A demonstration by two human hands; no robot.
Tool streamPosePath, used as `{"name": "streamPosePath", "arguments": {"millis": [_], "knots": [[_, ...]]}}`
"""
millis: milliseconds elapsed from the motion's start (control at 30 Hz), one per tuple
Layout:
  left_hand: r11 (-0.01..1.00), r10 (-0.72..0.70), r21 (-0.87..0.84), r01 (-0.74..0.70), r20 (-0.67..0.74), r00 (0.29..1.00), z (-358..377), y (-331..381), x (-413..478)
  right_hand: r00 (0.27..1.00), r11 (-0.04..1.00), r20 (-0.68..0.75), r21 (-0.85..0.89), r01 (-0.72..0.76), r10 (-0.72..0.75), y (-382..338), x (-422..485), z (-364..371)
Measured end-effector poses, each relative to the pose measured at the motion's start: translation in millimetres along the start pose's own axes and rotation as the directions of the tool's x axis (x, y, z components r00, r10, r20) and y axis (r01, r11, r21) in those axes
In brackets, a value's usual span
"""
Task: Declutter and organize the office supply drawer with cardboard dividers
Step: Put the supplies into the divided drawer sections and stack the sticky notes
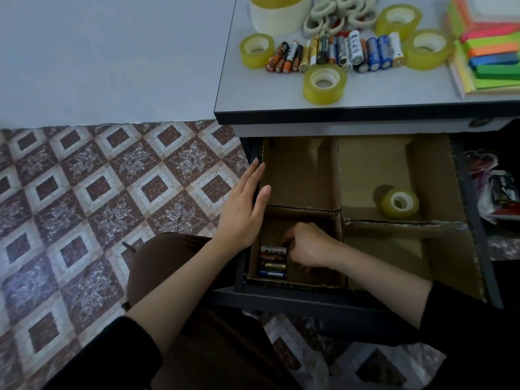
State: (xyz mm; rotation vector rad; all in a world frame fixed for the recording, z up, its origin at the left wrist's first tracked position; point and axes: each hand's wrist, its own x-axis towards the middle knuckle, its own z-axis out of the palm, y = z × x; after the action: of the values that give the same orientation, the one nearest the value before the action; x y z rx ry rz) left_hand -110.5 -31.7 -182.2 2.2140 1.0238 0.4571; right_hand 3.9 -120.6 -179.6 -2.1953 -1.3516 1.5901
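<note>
**Batteries going into the seven o'clock compartment**

My right hand (306,246) is down in the compartment at seven o'clock of the drawer (281,301), knuckles up and fingers curled under. From here I cannot tell whether the grip is clamped on a battery or only nudging one, because the fingertips are hidden beneath the hand. Touching it at nine o'clock is a short stack of batteries (273,261) lying side by side against the cardboard wall. I judge I am packing them in tight so they don't roll.

My left hand (244,204) lies flat and open along the drawer's nine o'clock edge, thumb hooked over the cardboard dividers (340,175). That likely steadies the drawer and keeps the thin wall from bowing.

At two o'clock in the drawer, a single tape roll (399,203) sits alone in its own compartment, so each kind of supply seems to have its own section.

At twelve o'clock, on the surface (253,91), the row of loose batteries (337,52) waits among more yellow tape rolls (325,83), with the sticky notes (489,52) at one o'clock. Most of the sorting looks undone.
</note>
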Motion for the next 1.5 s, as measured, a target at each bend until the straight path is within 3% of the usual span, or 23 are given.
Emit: {"name": "streamPosePath", "arguments": {"millis": [233,467,733,867,1000,1067,1267,1500], "knots": [[0.998,-0.006,0.069,0.010,-0.058,0.998,-5,7,-7,0.979,0.977,-0.059,-0.099,0.190,-0.196,-4,-26,-14],[0.982,-0.038,0.185,0.038,-0.008,0.999,-33,20,6,0.913,0.922,-0.174,-0.195,0.335,-0.369,-12,-75,-58],[0.959,0.169,0.244,-0.140,-0.099,0.981,-88,66,42,0.784,0.918,-0.485,-0.283,0.279,-0.388,-13,-112,-153],[0.936,0.265,0.272,-0.224,-0.124,0.956,-104,93,70,0.686,0.916,-0.622,-0.360,0.178,-0.378,-20,-117,-206],[0.891,0.295,0.376,-0.254,-0.053,0.954,-109,105,106,0.612,0.921,-0.705,-0.374,0.106,-0.357,-33,-112,-250],[0.873,0.287,0.413,-0.259,-0.005,0.958,-108,109,123,0.619,0.919,-0.704,-0.385,0.080,-0.349,-39,-103,-258],[0.858,0.238,0.437,-0.271,0.129,0.963,-104,120,160,0.727,0.887,-0.588,-0.458,0.062,-0.354,-43,-65,-257],[0.895,0.243,0.324,-0.307,0.223,0.944,-98,126,182,0.761,0.872,-0.530,-0.479,0.095,-0.374,-44,-50,-260]]}}
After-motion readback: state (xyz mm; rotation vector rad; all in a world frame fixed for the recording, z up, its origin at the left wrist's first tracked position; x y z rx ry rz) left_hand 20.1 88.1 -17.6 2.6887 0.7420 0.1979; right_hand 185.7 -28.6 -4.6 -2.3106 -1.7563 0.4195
